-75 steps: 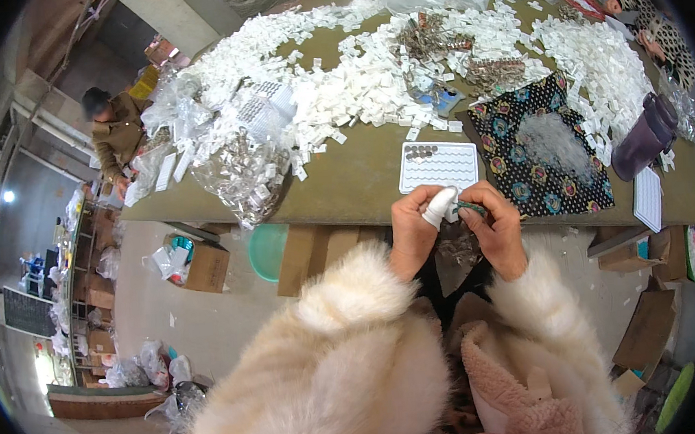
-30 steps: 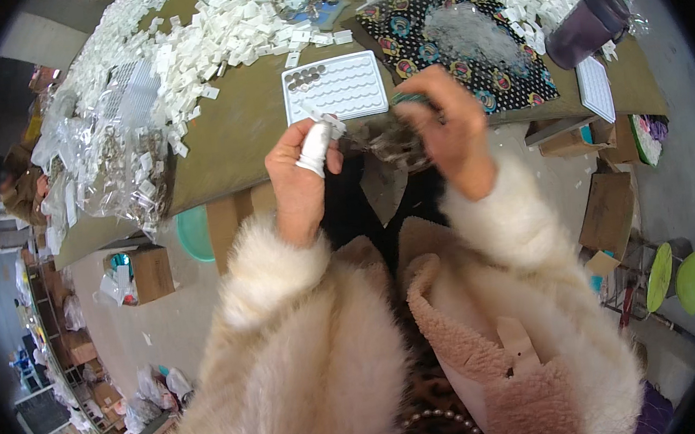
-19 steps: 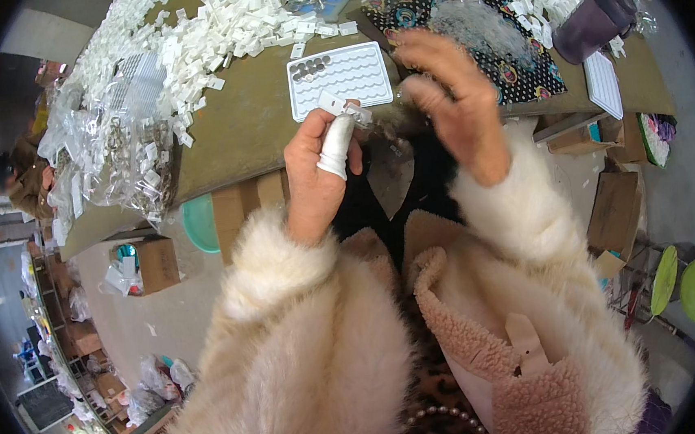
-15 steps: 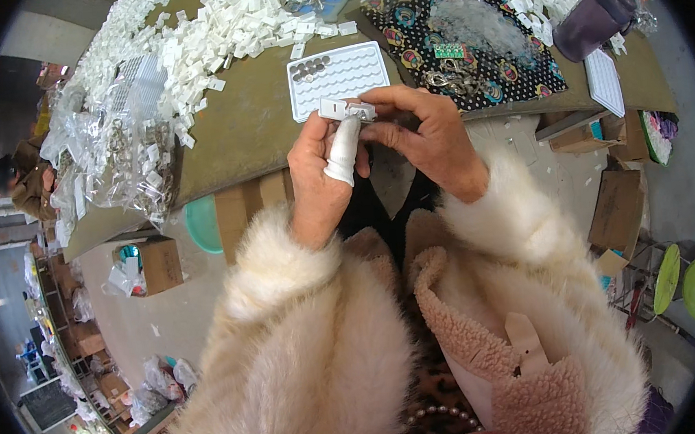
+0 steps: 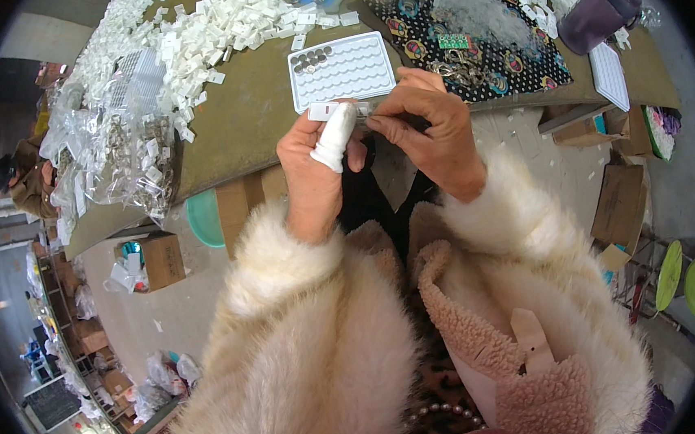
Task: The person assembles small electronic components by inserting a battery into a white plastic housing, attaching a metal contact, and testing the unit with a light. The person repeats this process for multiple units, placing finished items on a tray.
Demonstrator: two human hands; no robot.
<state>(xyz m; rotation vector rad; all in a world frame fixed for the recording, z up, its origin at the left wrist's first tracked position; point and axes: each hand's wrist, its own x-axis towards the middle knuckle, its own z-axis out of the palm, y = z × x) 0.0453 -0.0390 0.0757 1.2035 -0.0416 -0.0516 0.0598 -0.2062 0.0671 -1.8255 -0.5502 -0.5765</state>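
Over the table's near edge, my left hand [image 5: 309, 175] is closed on a small white plastic case [image 5: 320, 111]. A white finger cover [image 5: 335, 140] wraps its thumb, which presses along the case. At the case's right end, my right hand [image 5: 436, 132] has thumb and forefinger pinched together. Whatever lies between those fingertips is too small to make out. Just beyond the hands lies a white tray [image 5: 356, 71] with wavy rows. Several round, silvery button cells [image 5: 314, 57] sit in its far left corner.
Heaps of white plastic pieces [image 5: 242, 21] cover the table's far left, beside clear bags of metal parts [image 5: 146, 151]. A patterned black cloth [image 5: 506, 57] holds a green circuit board [image 5: 454, 41] and metal parts. A dark tumbler [image 5: 601, 13] stands right. Another person [image 5: 30, 181] is at far left.
The case has shifted slightly left with my left hand, its thumb now lying across it. My right fingers have drawn to its right end and pinched closer together.
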